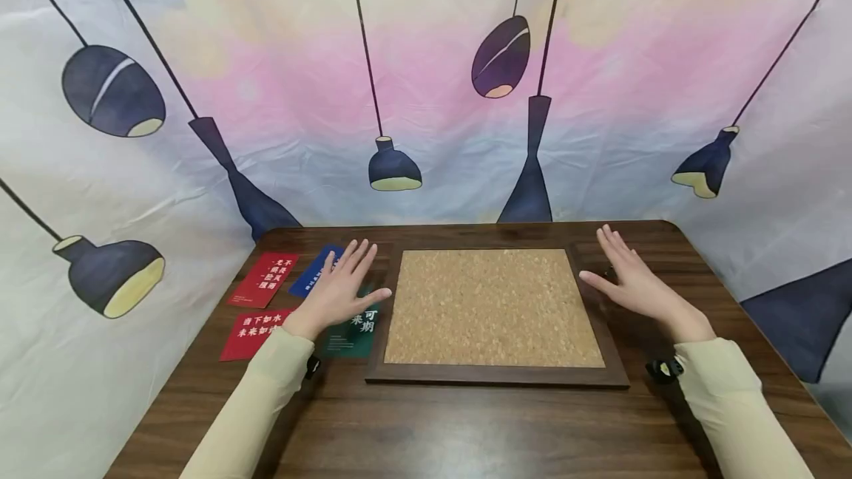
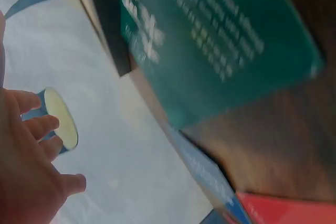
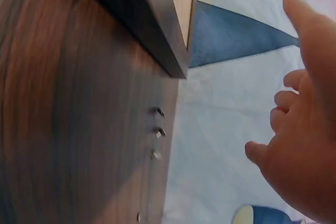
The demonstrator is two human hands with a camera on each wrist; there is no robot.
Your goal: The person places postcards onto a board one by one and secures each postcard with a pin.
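- Here's the table (image 1: 479,435), dark brown wood grain, rounded at its far corners, catching a soft glare along the near side.
- Behind it hangs a cloth backdrop (image 1: 299,80), rippled and creased, washed in pink, cream and blue, with dark pendant lamps painted all over it.
- Centre stage, the cork board (image 1: 492,309), lying flat in its dark wooden frame, right between the two hands.
- Over on the person's left, the cards: an upper red card (image 1: 256,283), a lower red card (image 1: 246,338), a blue card (image 1: 314,272) and a green card (image 1: 349,344), the green one nearest the board.
- The left hand (image 1: 342,290) hovers above those cards, fingers spread, thumb out toward the frame.
- The right hand (image 1: 632,283) mirrors it beyond the board's other side, fingers extended, thumb well apart.
- Now the tricky bits: the left hand blocks parts of the blue and green cards, and hand and cuff cut off the lower red one's lettering.
- Beyond the frame's corner, the right wrist view picks up small shiny pieces (image 3: 159,132) on the table, too blurred to identify.
- Both sleeves (image 1: 233,412) run out of sight at the bottom edge.
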